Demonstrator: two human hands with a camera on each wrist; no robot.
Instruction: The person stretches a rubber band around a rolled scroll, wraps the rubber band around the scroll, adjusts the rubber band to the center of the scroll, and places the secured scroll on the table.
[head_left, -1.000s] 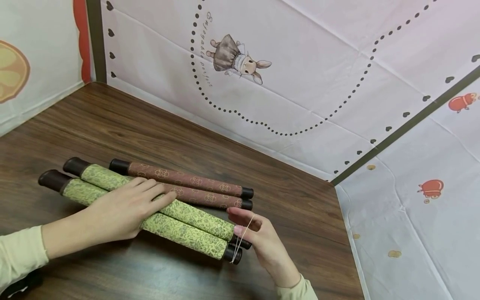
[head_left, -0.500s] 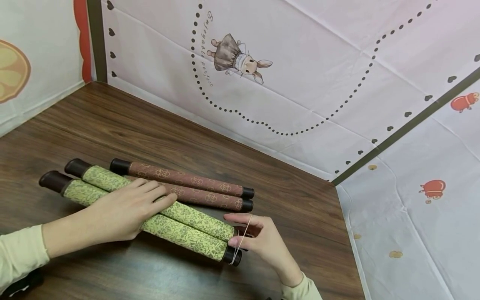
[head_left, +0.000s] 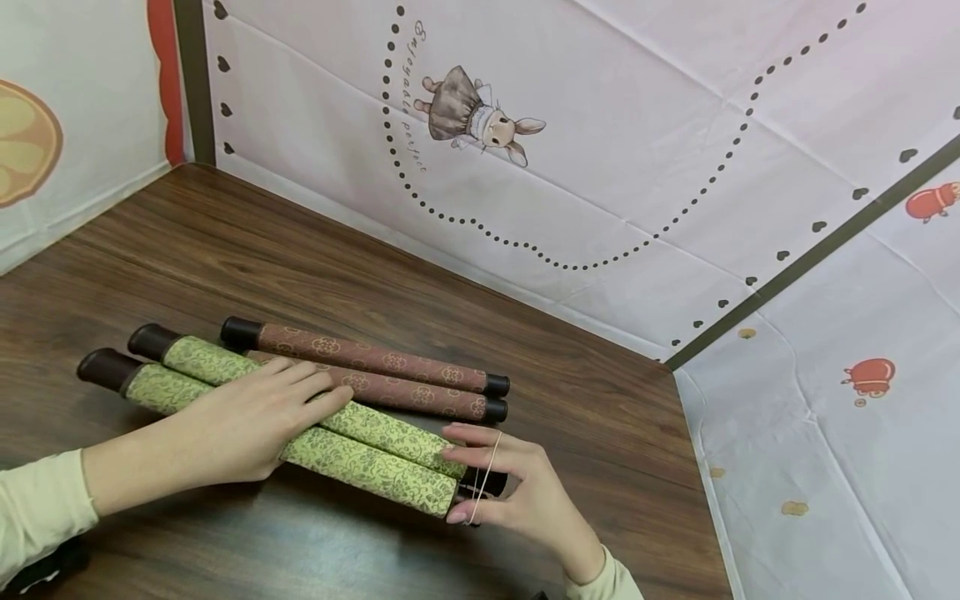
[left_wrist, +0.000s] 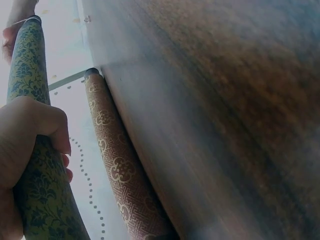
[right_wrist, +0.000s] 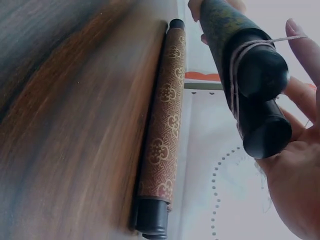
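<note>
Two green flowered scrolls (head_left: 382,471) with dark end knobs lie side by side, slanting across the table. My left hand (head_left: 258,417) grips them around the middle; in the left wrist view its thumb (left_wrist: 55,122) bends over the green roll. At their right end, my right hand (head_left: 525,492) has its fingers and thumb spread around the dark knobs. A thin pale elastic band (head_left: 491,467) is stretched over these fingers. In the right wrist view, the band (right_wrist: 234,75) loops around the two knobs (right_wrist: 265,75) and runs taut to a fingertip.
Just behind the green scrolls lie two brown patterned scrolls (head_left: 397,364), also with dark ends. Printed cloth walls (head_left: 600,167) enclose the wooden table (head_left: 300,242) at the back and sides. A black object (head_left: 48,567) shows by the left sleeve.
My right thumb has moved down toward the near knob and the fingers have spread wider, stretching the band across both scroll ends. The left hand keeps its grip in the same place.
</note>
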